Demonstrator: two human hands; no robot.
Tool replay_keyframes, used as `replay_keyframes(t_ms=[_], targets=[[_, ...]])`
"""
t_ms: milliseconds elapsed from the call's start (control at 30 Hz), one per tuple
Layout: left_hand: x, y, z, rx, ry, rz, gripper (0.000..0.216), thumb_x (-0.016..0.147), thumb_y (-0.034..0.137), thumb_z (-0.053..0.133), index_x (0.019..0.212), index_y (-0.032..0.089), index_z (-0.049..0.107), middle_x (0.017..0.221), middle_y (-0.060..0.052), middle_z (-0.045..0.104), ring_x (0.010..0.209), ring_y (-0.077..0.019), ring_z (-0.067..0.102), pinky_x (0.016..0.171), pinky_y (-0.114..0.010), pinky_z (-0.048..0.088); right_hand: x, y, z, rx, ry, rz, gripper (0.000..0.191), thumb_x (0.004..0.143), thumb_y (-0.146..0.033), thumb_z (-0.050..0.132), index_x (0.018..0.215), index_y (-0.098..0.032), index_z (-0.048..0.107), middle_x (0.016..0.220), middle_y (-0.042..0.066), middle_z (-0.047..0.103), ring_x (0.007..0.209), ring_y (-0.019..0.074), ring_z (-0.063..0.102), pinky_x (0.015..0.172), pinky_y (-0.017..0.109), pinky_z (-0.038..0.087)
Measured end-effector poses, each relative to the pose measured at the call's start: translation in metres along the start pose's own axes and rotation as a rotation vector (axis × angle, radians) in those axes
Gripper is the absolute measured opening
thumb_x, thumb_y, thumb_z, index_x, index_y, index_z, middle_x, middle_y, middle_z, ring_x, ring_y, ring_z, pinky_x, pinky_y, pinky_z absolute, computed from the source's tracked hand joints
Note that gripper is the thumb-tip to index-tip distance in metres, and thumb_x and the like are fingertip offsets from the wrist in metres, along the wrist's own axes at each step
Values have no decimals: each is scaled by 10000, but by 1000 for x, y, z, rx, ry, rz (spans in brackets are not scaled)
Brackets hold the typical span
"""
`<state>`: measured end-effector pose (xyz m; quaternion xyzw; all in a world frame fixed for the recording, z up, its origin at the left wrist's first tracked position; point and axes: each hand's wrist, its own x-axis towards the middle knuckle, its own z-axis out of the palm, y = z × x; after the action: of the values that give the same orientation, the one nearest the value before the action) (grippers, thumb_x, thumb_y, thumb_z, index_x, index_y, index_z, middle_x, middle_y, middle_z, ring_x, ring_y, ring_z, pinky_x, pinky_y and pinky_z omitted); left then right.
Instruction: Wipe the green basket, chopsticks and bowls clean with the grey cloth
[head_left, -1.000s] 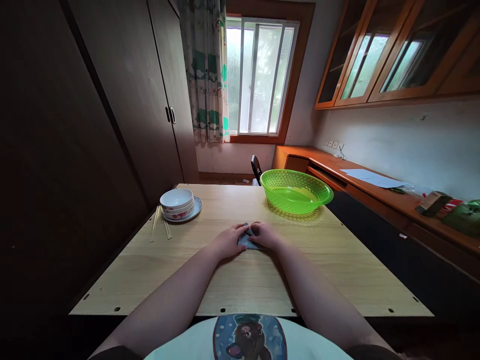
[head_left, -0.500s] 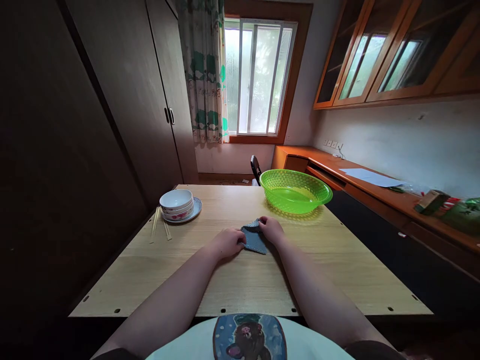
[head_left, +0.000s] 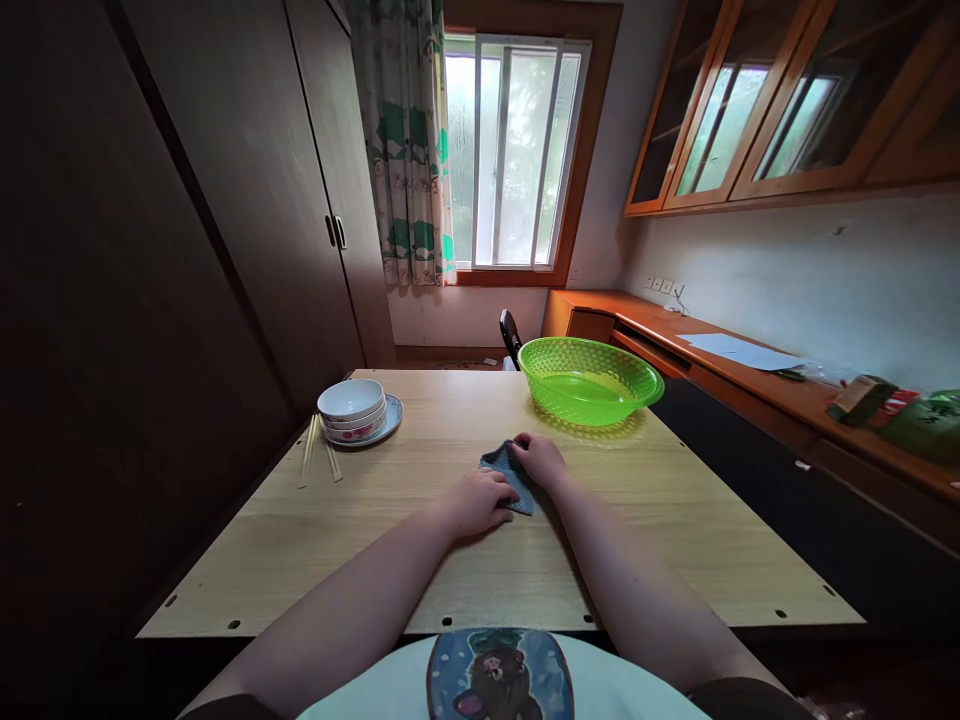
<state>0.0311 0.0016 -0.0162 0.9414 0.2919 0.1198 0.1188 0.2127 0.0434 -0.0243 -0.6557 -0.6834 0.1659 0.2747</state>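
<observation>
A small grey-blue cloth (head_left: 523, 492), folded over on itself, lies on the light wooden table (head_left: 360, 560). My left hand (head_left: 478, 502) rests over the cloth's near left part, palm down, its fingers laid out across the fabric with the thumb apart from them. At the far edge of the cloth, my right hand (head_left: 543, 462) has its fingertips closed on a corner. Part of the cloth is hidden under both hands.
A green plastic basin (head_left: 589, 385) stands at the table's back right. At the back left, stacked white bowls (head_left: 351, 402) sit on a plate (head_left: 392, 420), with chopsticks (head_left: 309, 450) beside them. A dark chair (head_left: 510, 335) shows behind the table.
My left hand has moved right, from the cloth's left edge to lying over its top. The fold has flattened somewhat. My right hand stays at the far corner.
</observation>
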Motion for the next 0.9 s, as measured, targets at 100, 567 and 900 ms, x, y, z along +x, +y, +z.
replay_keyframes(t_ms=[100,567,900], targets=[[2,2,6,-19,-36,8,248,862,256,552,1042,271,722,1003,-55,683,990,-219,608,932,-337,454,0,0,-1,2,10,-12,256,883,-340,518,922,-184,717,890,64,731,777,166,620,634,251,368],[-1,-16,-8,-278,218,-365,159,822,238,540,920,204,660,875,-31,666,776,-163,605,740,-275,474,-8,-10,-13,122,-35,-157,237,832,-344,534,824,-176,701,733,22,677,672,136,557,583,226,347],[1,-43,2,-478,447,-614,304,877,299,475,1128,150,560,1101,-104,648,957,-178,634,848,-299,483,-22,-22,-12,72,-337,-260,128,729,-294,639,720,-176,687,594,-30,598,557,95,456,513,210,304]])
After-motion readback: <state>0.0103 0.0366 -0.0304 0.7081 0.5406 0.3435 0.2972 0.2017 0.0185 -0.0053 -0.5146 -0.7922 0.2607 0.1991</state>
